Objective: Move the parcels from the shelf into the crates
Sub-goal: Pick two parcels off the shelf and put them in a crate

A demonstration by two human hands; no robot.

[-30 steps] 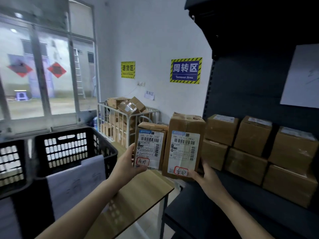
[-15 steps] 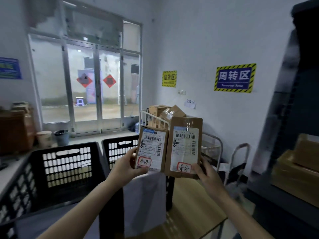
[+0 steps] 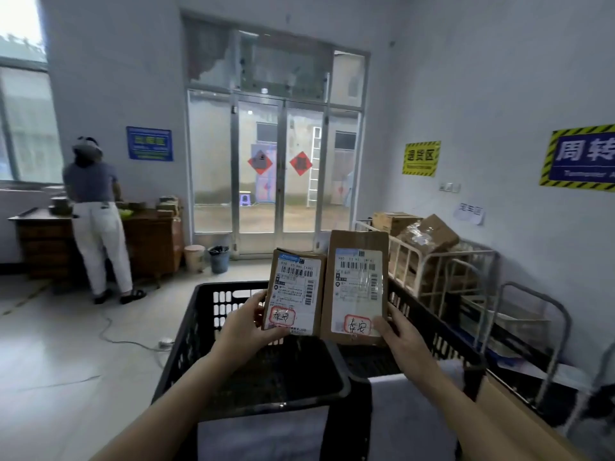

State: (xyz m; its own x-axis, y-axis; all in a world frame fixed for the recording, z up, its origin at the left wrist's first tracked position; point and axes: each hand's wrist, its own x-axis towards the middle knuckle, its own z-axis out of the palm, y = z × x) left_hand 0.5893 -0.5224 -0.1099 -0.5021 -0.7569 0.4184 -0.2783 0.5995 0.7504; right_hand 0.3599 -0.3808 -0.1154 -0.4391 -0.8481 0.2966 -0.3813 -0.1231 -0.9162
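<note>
My left hand [image 3: 246,329] grips the lower left corner of a small brown parcel [image 3: 294,291] with a white barcode label and a red-circled mark. A taller brown parcel [image 3: 356,287] with a similar label is held at its lower right corner by my right hand [image 3: 401,337]. Both parcels stand upright, side by side, above two black plastic crates. The left crate [image 3: 199,331] lies under the small parcel; the right crate [image 3: 446,341] lies under the tall one. The shelf is out of view.
A white metal cage cart [image 3: 442,271] with cardboard boxes stands at the right wall. A person [image 3: 96,221] stands at a wooden desk [image 3: 153,237] at the far left. Two bins [image 3: 206,257] sit by the glass door. A cable [image 3: 116,337] runs across the floor.
The view has swung left, away from the shelf, which has left the frame. Both parcels have travelled with my hands and now hang over the two crates.
</note>
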